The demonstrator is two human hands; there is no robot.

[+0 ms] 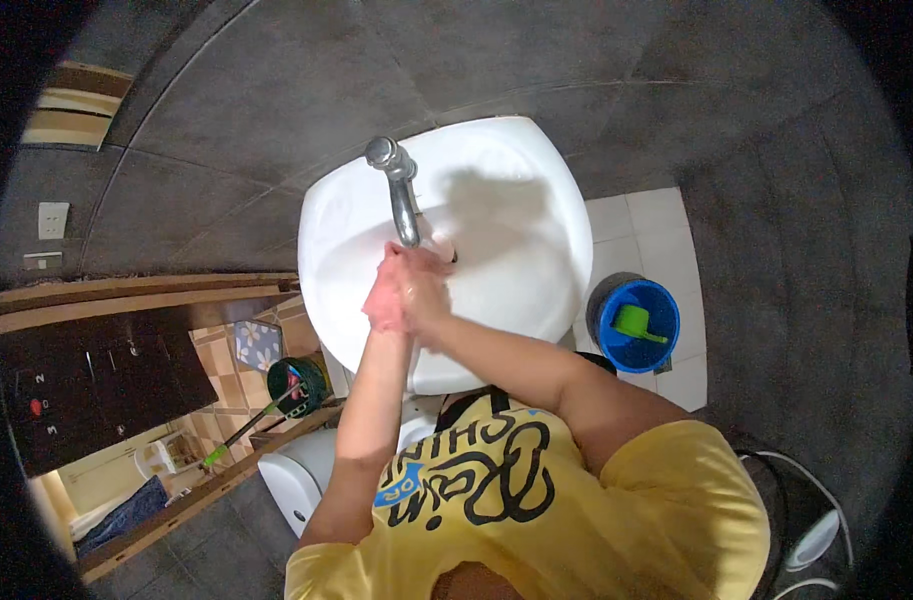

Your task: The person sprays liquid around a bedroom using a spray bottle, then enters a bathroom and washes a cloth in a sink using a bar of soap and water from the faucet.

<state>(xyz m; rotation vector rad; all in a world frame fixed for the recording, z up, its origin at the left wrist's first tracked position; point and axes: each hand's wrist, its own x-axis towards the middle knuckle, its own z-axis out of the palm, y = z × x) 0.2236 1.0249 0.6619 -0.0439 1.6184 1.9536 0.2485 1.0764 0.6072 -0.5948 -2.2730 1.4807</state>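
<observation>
Over the white washbasin [516,292], my two hands are together beneath the spout of a chrome faucet [404,210]. A wet pink cloth [386,294] covers much of my left hand [396,307], whose fingers are mostly hidden. My right hand [426,296] presses against the cloth from the right side, its fingers blurred. Water seems to run from the spout onto the hands. The drain hole [452,251] shows just beyond my right fingers.
On the white tiles at right stands a blue bucket [676,330] holding a green dipper [632,321]. A toilet [291,476] is below left. Through the doorway are a dark green bin [317,379] with a green-handled pole and a dark cabinet [118,382]. Grey tiled wall rises behind the basin.
</observation>
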